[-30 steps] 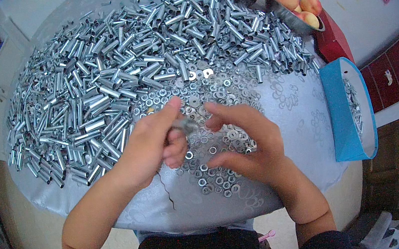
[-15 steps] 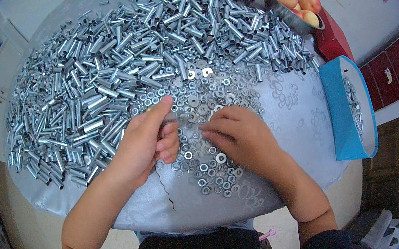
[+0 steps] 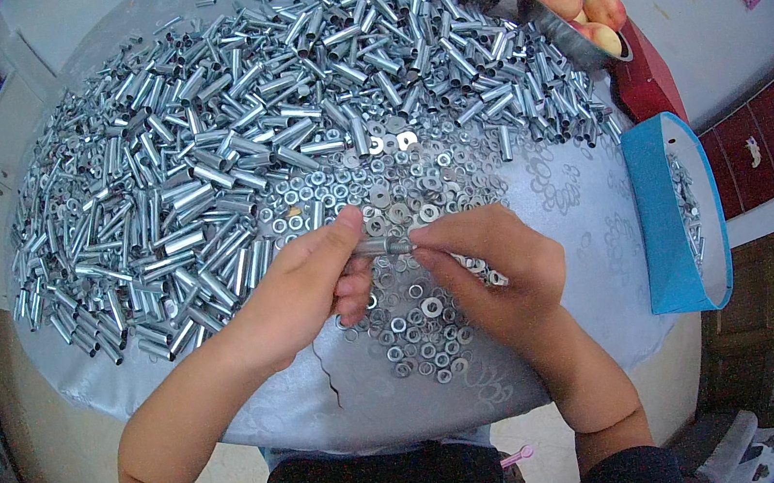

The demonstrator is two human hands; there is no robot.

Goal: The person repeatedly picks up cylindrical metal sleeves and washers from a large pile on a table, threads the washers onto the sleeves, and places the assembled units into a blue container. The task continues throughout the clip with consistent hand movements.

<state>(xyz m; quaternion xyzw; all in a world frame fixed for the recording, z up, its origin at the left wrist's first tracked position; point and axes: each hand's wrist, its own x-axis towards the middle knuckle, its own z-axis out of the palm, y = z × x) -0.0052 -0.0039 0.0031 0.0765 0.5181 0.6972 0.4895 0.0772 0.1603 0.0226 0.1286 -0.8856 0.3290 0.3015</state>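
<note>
Shiny bare-metal tubes (image 3: 229, 155) heap at twelve o'clock; glossy metal washers (image 3: 418, 325) lie on smooth, patterned grey tablecloth (image 3: 593, 244).

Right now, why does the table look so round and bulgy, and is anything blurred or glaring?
Head view: the fisheye lens bends the table edge and darkens the corners. The light is soft and even, with small glints on the metal tubes. Both the left hand and right hand look sharp.

Two bare forearms rise from the lower edge and converge at centre frame. The left hand (image 3: 300, 287) lies palm down, thumb stretched toward the right, fingers curled beneath. The right hand (image 3: 493, 267) faces it, knuckles up, thumb and forefinger pinched together at the left thumb's tip. Both wrists angle inward, and dark sleeves show at the elbows.
</note>
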